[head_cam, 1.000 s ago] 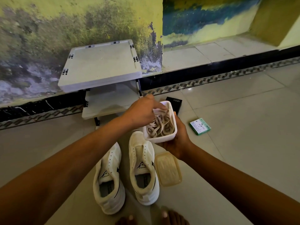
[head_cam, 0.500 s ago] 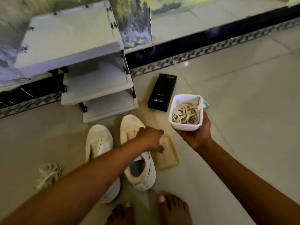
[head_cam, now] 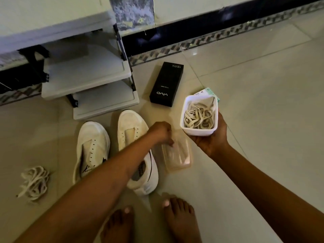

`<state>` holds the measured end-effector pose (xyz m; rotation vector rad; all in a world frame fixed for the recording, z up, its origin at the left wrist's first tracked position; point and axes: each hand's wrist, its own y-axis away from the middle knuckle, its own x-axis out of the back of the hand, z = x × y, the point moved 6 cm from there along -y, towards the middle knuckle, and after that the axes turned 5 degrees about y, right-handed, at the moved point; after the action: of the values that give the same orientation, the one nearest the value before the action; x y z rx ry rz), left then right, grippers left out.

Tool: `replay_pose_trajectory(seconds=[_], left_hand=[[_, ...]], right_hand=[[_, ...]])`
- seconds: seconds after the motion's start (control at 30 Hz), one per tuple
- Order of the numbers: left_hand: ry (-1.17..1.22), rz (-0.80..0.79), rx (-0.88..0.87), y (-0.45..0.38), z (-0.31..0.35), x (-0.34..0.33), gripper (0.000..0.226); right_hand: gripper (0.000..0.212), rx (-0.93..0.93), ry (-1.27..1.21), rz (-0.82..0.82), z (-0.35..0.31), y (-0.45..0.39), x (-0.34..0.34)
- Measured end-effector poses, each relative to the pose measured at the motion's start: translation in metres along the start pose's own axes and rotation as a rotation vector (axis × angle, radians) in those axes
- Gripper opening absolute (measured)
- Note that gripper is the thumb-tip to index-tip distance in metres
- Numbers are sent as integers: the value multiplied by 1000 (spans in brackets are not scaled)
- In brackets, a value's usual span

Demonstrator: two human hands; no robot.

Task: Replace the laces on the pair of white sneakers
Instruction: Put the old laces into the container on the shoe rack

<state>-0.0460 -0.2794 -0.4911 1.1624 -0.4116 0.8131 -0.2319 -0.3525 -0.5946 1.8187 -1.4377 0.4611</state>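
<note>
Right hand: I see my right hand [head_cam: 209, 137] cupping the tub [head_cam: 199, 130] of laces [head_cam: 199, 116].
Left hand: my left hand [head_cam: 160, 132] pinches the lid [head_cam: 177, 156], at 3 o'clock of the sneakers [head_cam: 133, 130].

The two sneakers [head_cam: 91, 148] are showing white with cream tongues, beside an off-white lace bundle [head_cam: 34, 183]. A black box [head_cam: 166, 84] is bearing white lettering, and a white tub [head_cam: 199, 131] is holding beige laces [head_cam: 199, 117]. The skirting border [head_cam: 219, 38] is running in a black-and-grey zigzag pattern.

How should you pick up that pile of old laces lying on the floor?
Pinch the heap of old laces at its thick tangled middle, coming straight down from above. It lies loose and flat on the floor with nothing over it, so a top grip probably gathers most strands.
</note>
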Motion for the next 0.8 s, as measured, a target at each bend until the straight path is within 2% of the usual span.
replay_pose_trajectory(seconds=[0.03, 0.1, 0.17, 0.23, 0.3, 0.37, 0.4, 0.43, 0.47, 0.53, 0.67, 0.8], left_hand=[[202, -46, -22, 7, 3, 11, 30], [427, -81, -55, 25, 5, 43, 14], [478, -13, -75, 43, 1, 79, 9], [513, 69, -72, 64, -5, 111, 8], [591, 109, -64, 79, -8, 132, 12], [689, 144, -63, 97, -9, 148, 10], [722, 156, -71, 105, -9, 155, 12], [743, 159, -79, 110, -9, 158, 18], [753, 166, -85, 114, -9, 159, 24], [764, 202, -97, 116, -13, 161, 34], [670, 348, -85, 113, -17, 158, 36], [715, 308, -113, 105, -18, 139, 39]], right_hand=[[40, 24, -37, 64, -6, -3, 6], [35, 64, -55, 129, -13, -8, 13], [44, 69, -78, 114, -3, -14, 16], [51, -16, -160, 27, 14, -10, 4], [36, -65, -408, 1, 28, -10, -16], [24, -51, -678, -83, -18, -34, 27], [25, 37, -884, -239, -67, -52, 63], [25, 103, -966, -198, -116, -65, 108], [30, 73, -1057, -24, -147, -79, 144], [48, 121, -1095, -57, -179, -84, 168], [56, 47, -1071, 0, -168, -80, 148], [66, -1, -1064, -39, -164, -88, 140]])
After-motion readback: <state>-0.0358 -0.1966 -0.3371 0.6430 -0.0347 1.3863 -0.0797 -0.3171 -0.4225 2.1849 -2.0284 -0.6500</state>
